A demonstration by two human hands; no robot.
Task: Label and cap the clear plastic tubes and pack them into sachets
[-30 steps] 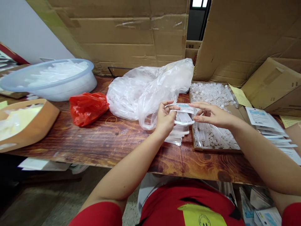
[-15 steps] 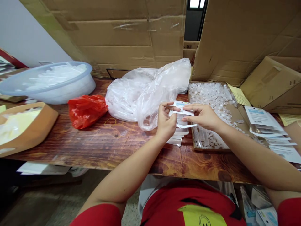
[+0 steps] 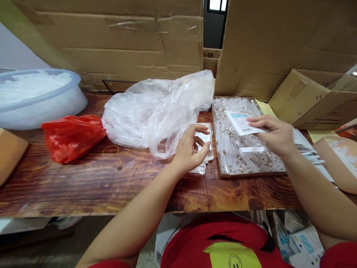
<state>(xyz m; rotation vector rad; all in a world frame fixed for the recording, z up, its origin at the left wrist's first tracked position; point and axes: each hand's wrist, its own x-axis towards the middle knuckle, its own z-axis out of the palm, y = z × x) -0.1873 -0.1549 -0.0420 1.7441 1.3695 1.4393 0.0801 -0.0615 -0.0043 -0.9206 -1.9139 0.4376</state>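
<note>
My right hand (image 3: 275,134) pinches a small flat packet (image 3: 240,122) with a blue-and-white label, holding it above a shallow cardboard tray (image 3: 251,173) full of small clear plastic pieces. My left hand (image 3: 189,149) hovers with fingers curled and apart over a small stack of similar packets (image 3: 205,140) lying on the wooden table (image 3: 111,182) beside the tray. Nothing shows between the left fingers.
A large clear plastic bag (image 3: 156,108) lies behind my left hand, a red plastic bag (image 3: 72,136) and a rubber band (image 3: 110,150) to its left. A pale basin (image 3: 36,98) stands far left. More packets (image 3: 309,150) are piled right of the tray. Cardboard boxes (image 3: 315,96) wall the back.
My right hand has carried the packet off to the right, over the tray. My left hand let go of it and dropped toward the stack. The view shifted to the right.
</note>
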